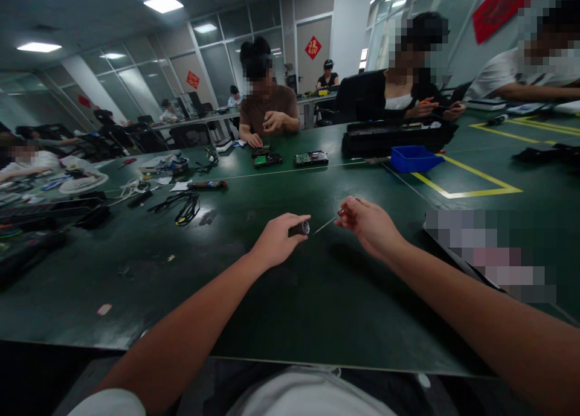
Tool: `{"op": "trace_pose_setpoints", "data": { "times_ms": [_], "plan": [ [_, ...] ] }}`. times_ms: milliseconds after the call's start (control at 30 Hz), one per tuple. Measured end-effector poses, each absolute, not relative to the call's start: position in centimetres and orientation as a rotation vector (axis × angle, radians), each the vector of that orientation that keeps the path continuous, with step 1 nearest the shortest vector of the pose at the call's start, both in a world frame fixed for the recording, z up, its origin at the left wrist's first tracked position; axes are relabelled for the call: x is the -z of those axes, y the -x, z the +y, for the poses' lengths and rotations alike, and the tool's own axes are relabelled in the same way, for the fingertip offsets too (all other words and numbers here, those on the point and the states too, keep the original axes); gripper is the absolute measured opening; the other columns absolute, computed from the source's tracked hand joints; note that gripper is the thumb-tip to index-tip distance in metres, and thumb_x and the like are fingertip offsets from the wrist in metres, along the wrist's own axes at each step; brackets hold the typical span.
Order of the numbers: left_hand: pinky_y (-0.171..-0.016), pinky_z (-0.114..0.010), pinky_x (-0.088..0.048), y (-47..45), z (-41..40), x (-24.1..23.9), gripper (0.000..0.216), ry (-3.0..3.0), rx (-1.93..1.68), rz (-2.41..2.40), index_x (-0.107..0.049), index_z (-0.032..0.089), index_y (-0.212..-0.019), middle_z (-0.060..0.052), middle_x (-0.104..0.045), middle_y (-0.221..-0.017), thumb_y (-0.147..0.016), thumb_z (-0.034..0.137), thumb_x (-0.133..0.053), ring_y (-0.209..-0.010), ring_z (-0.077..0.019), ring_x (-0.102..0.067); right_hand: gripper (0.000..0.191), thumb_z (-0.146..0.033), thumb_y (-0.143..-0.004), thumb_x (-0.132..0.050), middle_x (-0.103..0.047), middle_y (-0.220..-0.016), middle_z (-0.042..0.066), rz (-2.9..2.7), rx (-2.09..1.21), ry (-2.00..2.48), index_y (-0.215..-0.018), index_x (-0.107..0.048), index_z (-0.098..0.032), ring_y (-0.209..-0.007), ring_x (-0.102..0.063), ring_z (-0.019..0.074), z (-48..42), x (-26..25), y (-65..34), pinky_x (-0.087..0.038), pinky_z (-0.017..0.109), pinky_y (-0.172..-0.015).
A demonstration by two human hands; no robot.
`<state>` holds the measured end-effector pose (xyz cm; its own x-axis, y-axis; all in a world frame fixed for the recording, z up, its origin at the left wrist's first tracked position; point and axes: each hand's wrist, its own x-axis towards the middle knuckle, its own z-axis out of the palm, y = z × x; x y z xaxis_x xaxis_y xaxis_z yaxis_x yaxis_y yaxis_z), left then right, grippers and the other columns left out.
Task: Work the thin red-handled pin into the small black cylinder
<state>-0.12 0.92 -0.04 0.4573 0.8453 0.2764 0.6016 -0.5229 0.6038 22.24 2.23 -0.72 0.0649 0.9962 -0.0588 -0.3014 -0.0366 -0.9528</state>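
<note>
My left hand [277, 240] is closed around a short dark cylinder [299, 228], whose round, silver-rimmed end faces right. Between the fingertips of my right hand [366, 224] is a thin metal rod [325, 225]; its far end slants down and left, close to the cylinder's end, and I cannot tell whether they touch. Fingers hide the rod's other end. Both hands are above the green tabletop [290, 307], in the middle of the head view.
Black cable [183, 211] and a dark pen-shaped tool [206, 185] lie left. Circuit-board units [311, 158] sit ahead, before a seated person [269, 108]. A blue bin [414, 159] stands right, beside a long black case [385, 139]. A blurred-out flat item [484, 247] lies near my right arm.
</note>
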Motion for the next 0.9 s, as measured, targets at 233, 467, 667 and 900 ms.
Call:
{"op": "trace_pose_setpoints", "data": {
  "times_ms": [233, 467, 667, 900],
  "plan": [
    [-0.099, -0.038, -0.046, 0.1, 1.1, 0.4, 0.046, -2.283, -0.714, 1.257, -0.065, 0.022, -0.131, -0.006, -0.068, -0.12, -0.085, 0.017, -0.071, -0.11, -0.0211, -0.062, 0.027, -0.048, -0.087, -0.062, -0.065, -0.082, 0.003, -1.099, -1.085, 1.104, -0.086, -0.062, -0.022, -0.072, -0.063, 0.0173, 2.4, 1.6, -22.1, -0.052, 0.036, -0.072],
    [-0.099, -0.037, -0.046, -0.2, 0.9, 0.3, 0.046, -2.285, -0.756, 1.201, -0.066, 0.022, -0.128, -0.006, -0.068, -0.119, -0.084, 0.015, -0.072, -0.109, -0.0204, -0.062, 0.029, -0.05, -0.089, -0.06, -0.065, -0.083, 0.003, -1.219, -1.046, 1.077, -0.09, -0.063, -0.022, -0.075, -0.063, 0.0179, 1.9, 1.5, -22.1, -0.051, 0.038, -0.075],
    [-0.101, -0.039, -0.045, -0.1, 0.9, 0.2, 0.045, -2.32, -0.761, 1.2, -0.067, 0.022, -0.128, -0.006, -0.069, -0.12, -0.084, 0.014, -0.072, -0.111, -0.0209, -0.062, 0.028, -0.049, -0.094, -0.053, -0.066, -0.083, 0.003, -1.379, -0.926, 1.138, -0.092, -0.062, -0.022, -0.076, -0.063, 0.019, 1.5, 0.9, -22.3, -0.051, 0.038, -0.075],
    [-0.102, -0.039, -0.045, 0.0, 1.1, 0.3, 0.045, -2.327, -0.76, 1.214, -0.067, 0.024, -0.128, -0.006, -0.068, -0.122, -0.084, 0.014, -0.071, -0.112, -0.0213, -0.062, 0.025, -0.044, -0.096, -0.05, -0.065, -0.079, 0.003, -1.452, -0.77, 1.192, -0.089, -0.059, -0.022, -0.074, -0.061, 0.019, 0.8, 0.0, -22.0, -0.049, 0.037, -0.072]
  ]
}}
